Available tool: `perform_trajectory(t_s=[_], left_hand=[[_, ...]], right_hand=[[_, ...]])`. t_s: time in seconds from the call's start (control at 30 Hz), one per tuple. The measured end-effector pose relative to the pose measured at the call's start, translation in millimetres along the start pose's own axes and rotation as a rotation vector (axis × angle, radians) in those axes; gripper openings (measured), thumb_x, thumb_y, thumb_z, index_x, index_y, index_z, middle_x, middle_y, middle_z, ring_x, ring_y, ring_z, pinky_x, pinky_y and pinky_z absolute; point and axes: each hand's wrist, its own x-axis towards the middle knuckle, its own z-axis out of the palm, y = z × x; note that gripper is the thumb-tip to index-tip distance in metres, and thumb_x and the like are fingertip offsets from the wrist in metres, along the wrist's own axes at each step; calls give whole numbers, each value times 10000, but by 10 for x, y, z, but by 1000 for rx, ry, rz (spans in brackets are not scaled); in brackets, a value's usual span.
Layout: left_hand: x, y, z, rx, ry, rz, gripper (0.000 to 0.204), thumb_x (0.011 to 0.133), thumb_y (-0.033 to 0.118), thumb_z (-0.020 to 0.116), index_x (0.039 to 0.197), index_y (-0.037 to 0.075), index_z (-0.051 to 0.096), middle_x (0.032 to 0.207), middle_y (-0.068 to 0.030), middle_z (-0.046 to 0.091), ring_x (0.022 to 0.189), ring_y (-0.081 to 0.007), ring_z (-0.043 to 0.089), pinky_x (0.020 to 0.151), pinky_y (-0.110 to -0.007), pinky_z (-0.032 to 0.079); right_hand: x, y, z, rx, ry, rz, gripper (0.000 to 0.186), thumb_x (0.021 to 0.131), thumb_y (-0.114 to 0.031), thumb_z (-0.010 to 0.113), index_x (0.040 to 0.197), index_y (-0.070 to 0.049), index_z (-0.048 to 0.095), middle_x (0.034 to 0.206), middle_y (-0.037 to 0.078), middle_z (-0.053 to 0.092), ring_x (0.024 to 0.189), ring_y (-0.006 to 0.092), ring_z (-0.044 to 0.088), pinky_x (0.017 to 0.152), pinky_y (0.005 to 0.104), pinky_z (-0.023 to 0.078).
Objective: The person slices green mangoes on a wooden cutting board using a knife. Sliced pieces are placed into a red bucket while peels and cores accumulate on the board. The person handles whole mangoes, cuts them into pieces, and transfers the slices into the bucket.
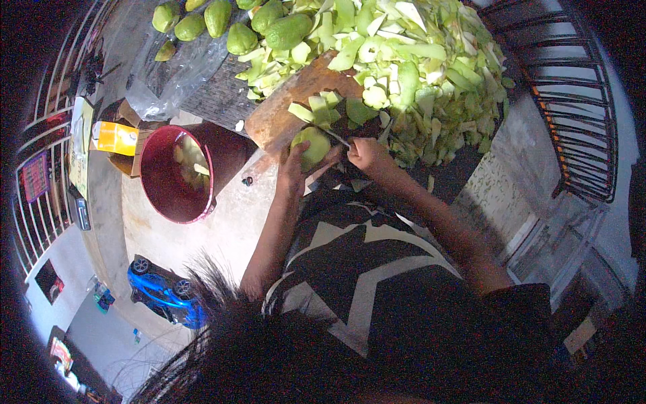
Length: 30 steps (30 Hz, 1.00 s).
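- The pale green fruit (315, 150) was cupped in the left hand (292, 166), fingers curled partway around it, beside the board's (277, 126) near edge.
- The knife (340, 140) was gripped by the right hand (367, 156), fingers folded closed.
- Firm, fairly light, slippery handling was judged likely; broad sides were best grasped, clear of the knife.

Seemingly a home, blue toy car (161, 293), household bucket (155, 176), white railing bars (35, 219)

Yellow package (117, 138), markings too small — blurred; no text legible
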Motion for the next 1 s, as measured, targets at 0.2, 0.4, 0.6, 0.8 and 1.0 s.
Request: perform_trajectory(t_s=[0.2, 0.4, 0.6, 0.8, 1.0], left_hand=[[80, 22, -39, 58, 0, -17, 508, 794, 181, 619, 1208, 1, 387, 1139, -164, 506, 1010, -303, 557, 778, -445, 536], [305, -354, -166, 1069, 108, 602, 616, 701, 240, 741, 1146, -37, 418, 1059, -199, 520, 975, -327, 552, 799, -418, 484], [-46, 26, 564, 1263, 233, 753, 613, 648, 205, 761, 1097, -48, 429, 1035, -226, 471, 972, -405, 508, 804, -422, 465], [-169, 4, 632, 1203, 188, 719, 609, 643, 164, 762, 1100, -53, 423, 1078, -239, 433, 970, -426, 499, 824, -436, 456], [-79, -82, 521, 1416, 96, 771, 631, 634, 112, 741, 1135, -76, 408, 1096, -251, 422, 1075, -413, 433, 852, -425, 446]], right_hand=[[76, 272, 66, 111, 102, -70, 276, 763, -243, 617, 793, 11, 515, 715, 194, 572, 713, 384, 568, 602, 445, 425], [-83, -50, -145, 102, 101, 5, 247, 779, -221, 600, 837, 9, 529, 704, 198, 570, 696, 375, 572, 595, 431, 433], [-205, -30, -210, 87, 189, -63, 238, 801, -190, 563, 931, 9, 549, 668, 197, 569, 667, 379, 580, 577, 433, 440], [-491, -225, -331, -45, 144, 8, 270, 796, -188, 559, 1001, -12, 548, 683, 199, 582, 701, 382, 591, 598, 451, 456], [-607, -162, -340, -148, 79, -48, 328, 785, -168, 555, 1092, -62, 514, 809, 219, 590, 766, 394, 585, 648, 477, 459]])
